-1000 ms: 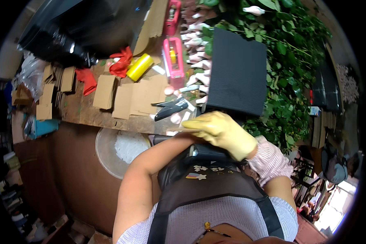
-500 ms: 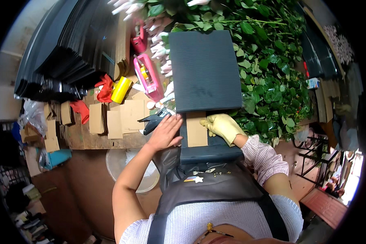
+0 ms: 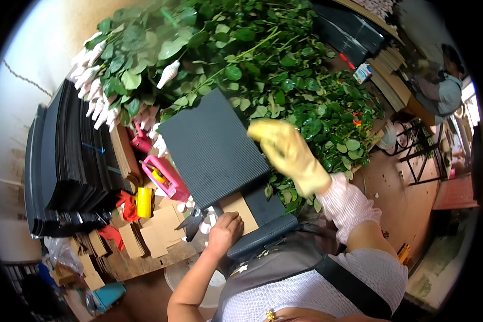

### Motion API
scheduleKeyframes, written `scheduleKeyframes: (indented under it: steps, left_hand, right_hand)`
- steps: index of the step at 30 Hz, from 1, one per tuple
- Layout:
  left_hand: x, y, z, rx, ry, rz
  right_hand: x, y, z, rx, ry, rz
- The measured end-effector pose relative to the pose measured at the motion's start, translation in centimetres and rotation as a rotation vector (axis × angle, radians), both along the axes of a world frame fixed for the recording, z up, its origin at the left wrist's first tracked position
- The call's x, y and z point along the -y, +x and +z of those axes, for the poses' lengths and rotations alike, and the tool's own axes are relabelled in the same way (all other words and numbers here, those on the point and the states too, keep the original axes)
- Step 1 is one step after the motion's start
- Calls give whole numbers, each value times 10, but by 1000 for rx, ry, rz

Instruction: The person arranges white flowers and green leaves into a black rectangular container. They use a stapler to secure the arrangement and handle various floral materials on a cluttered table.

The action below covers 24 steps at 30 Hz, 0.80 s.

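Note:
A black corrugated sheet [image 3: 214, 145] lies tilted in front of me, over a dark folded piece [image 3: 268, 206] with a padded-looking near edge. A brown cardboard piece [image 3: 244, 212] shows from under the sheet. My left hand [image 3: 225, 234], bare, has its fingers curled over the cardboard's left edge; its fingertips are partly hidden. My right hand [image 3: 287, 155], in a pale yellow glove, is raised beside the sheet's right corner, above the leafy stems [image 3: 306, 96]. It is slightly blurred, its fingers stretch leftward, and nothing shows in it.
Pale pink wrapped flower heads [image 3: 94, 88] lie at the far left of the stems. A stack of black sheets [image 3: 83, 161] stands left. Nearer are a pink tape dispenser [image 3: 166, 180], a yellow roll [image 3: 144, 202] and cardboard pieces [image 3: 161, 231]. Another person [image 3: 445, 88] is at far right.
My right hand has left the cardboard piece and risen toward the stems. My left hand's fingers went from flat to curled. The view has turned rightward.

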<state>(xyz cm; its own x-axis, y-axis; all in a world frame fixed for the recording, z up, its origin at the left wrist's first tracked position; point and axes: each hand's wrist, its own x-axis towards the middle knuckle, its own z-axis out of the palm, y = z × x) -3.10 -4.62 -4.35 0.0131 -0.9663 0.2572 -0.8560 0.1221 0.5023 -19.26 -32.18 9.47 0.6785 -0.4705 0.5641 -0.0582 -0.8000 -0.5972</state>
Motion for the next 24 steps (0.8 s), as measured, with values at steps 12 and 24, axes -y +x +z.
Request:
scheduleKeyframes:
  steps: [12, 24]
  left_hand:
    - [-1, 1, 6, 19, 77, -16]
    - [2, -2, 7, 38, 64, -23]
  right_hand:
    - [51, 34, -38, 35, 181, 209]
    - [165, 2, -113, -304, 579, -681]
